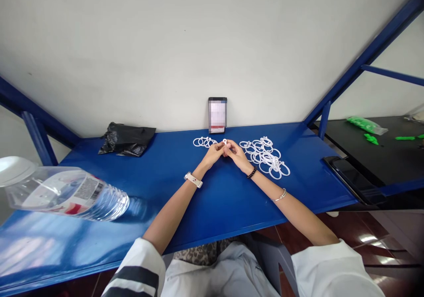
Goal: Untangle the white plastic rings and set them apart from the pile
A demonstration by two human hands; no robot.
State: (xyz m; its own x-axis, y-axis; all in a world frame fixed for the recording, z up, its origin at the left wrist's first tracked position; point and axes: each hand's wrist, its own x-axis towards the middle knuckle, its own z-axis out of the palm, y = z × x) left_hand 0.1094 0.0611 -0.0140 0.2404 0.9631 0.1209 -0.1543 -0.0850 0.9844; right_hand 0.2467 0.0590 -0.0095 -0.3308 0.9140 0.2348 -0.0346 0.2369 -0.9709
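My left hand [213, 153] and my right hand [235, 152] meet over the middle of the blue table [165, 182], fingers pinched together on a small white plastic ring [225, 142]. A loose heap of white rings [266, 157] lies just right of my right hand. A short linked row of white rings [204, 141] lies just left of my left hand, towards the wall. My left wrist bears a watch, my right wrist a dark bead bracelet and a thin bangle.
A phone [217, 114] leans upright against the wall behind my hands. A crumpled black plastic bag [126, 139] lies at the back left. A clear water bottle [66, 193] stands near the left front. A dark table [380, 156] with green parts adjoins on the right.
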